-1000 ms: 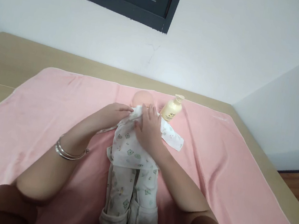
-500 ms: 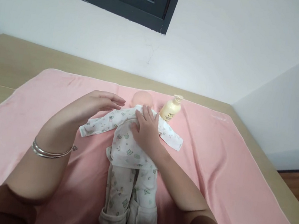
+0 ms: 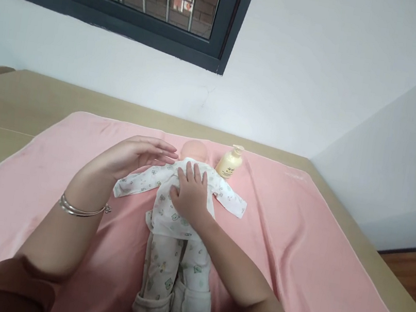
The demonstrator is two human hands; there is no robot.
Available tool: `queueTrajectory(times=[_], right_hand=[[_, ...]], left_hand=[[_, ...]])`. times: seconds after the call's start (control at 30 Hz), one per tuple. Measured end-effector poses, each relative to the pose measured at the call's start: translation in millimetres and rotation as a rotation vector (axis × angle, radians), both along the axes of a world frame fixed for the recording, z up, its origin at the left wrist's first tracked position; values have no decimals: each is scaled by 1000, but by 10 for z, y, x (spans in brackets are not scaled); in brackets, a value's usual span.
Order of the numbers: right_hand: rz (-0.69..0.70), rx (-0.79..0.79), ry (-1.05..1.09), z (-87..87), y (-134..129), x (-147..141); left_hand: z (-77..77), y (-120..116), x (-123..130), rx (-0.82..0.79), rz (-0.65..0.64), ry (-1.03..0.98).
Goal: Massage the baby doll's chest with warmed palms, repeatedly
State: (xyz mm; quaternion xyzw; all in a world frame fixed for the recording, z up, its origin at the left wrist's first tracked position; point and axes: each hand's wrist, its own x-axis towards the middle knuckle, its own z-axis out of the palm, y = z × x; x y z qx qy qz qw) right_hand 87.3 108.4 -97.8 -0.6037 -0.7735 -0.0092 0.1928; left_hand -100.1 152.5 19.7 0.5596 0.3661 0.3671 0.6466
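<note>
A baby doll (image 3: 177,227) in a white printed top and trousers lies face down or face up, I cannot tell which, with both sleeves spread outward. Its bare head (image 3: 194,150) points to the far side. My right hand (image 3: 191,192) rests flat on the upper part of the doll's top, fingers spread. Held in the air beside the doll's left-hand shoulder, my left hand (image 3: 143,154) is empty, its fingers stretched out and slightly curved. Silver bangles circle that wrist.
A cream-coloured pump bottle (image 3: 229,163) stands just right of the doll's head. Beneath everything a pink blanket (image 3: 86,158) covers much of the wooden table (image 3: 56,94). A white wall with a dark-framed window (image 3: 216,50) rises behind the table.
My right hand has shifted a little left across the doll's top, towards its middle. My left hand stays raised beside the doll. The camera view has tilted slightly upward.
</note>
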Motion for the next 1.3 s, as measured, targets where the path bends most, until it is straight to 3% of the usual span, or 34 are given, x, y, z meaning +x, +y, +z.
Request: queueTrajectory(times=[0.23, 0.4, 0.57, 0.8, 1.0, 1.13, 1.3], right_hand=[[-89, 12, 15, -16, -48, -38], [-128, -5, 13, -47, -256, -64], [-55, -92, -17, -76, -653, -15], [95, -235, 10, -66, -1126, 129], [23, -206, 24, -121, -1186, 77], [-13, -167, 32, -139, -1191, 36], [-1, -173, 30, -161, -1192, 40]], left_hand=[[123, -133, 32, -6, -13, -178], [187, -226, 118, -2, 0, -205], [182, -223, 119, -1, 29, -200], [158, -181, -199, -87, 164, -161], [166, -339, -418, -83, 205, -134], [215, -427, -400, -79, 257, -170], [265, -439, -319, -65, 206, -173]])
